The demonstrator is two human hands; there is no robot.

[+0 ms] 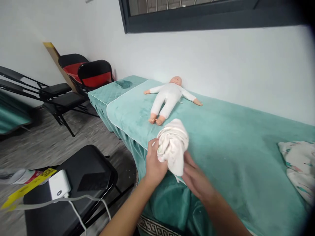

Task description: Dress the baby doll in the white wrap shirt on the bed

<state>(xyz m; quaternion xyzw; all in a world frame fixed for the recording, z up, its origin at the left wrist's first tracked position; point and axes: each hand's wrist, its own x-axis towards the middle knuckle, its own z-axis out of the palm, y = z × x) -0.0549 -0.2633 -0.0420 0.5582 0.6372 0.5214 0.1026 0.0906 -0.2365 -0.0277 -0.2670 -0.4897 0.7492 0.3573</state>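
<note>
I have my left hand [157,164] closed round bundled cloth [173,142] | right hand [197,177] half-curled at its four o'clock, grip I can't tell | doll [169,94] on bed [228,141], twelve o'clock

The left hand [155,164] is gripping a bunched white cloth [174,139] above the near edge of a massage bed's green velvet cover [221,137], while the right hand [195,178] is meeting the cloth's lower right side, its fingertips partly hidden. Beyond them, a baby doll [167,95] in a white bodysuit is lying face up, arms spread, feet pointing toward the cloth. A patterned cloth [300,164] is resting at far right. On the left, a black folding chair [90,159] is holding a white power bank [59,184] with a cable [76,214] plugged in.
</note>
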